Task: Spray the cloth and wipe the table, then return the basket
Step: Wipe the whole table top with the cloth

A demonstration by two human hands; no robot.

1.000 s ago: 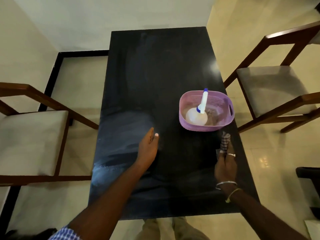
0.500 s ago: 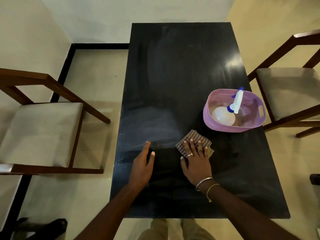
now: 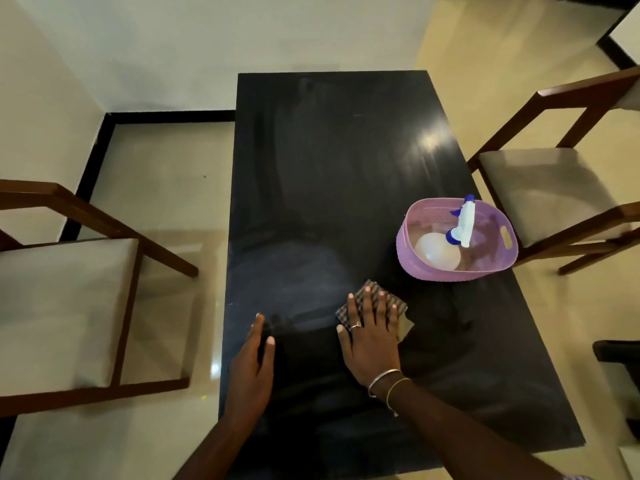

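A checked cloth (image 3: pixel 394 304) lies flat on the black table (image 3: pixel 329 168), near its front middle. My right hand (image 3: pixel 370 336) presses down on the cloth with straight, spread fingers. My left hand (image 3: pixel 251 367) rests flat on the table to the left of it, fingers straight. A purple basket (image 3: pixel 415 261) stands on the table's right side, just beyond the cloth. Inside it lies a white spray bottle (image 3: pixel 438 249) with a blue and white nozzle leaning on the far rim.
A wooden chair with a pale cushion (image 3: pixel 62 306) stands left of the table, and another chair (image 3: pixel 550 192) stands close on the right beside the basket. A pale wall runs behind the table's far end. A dark object (image 3: pixel 620 355) shows at the right edge.
A second ago my right hand held the cloth bunched up near the table's right edge. It has since laid the cloth flat toward the middle and now presses on it. The left hand stayed put.
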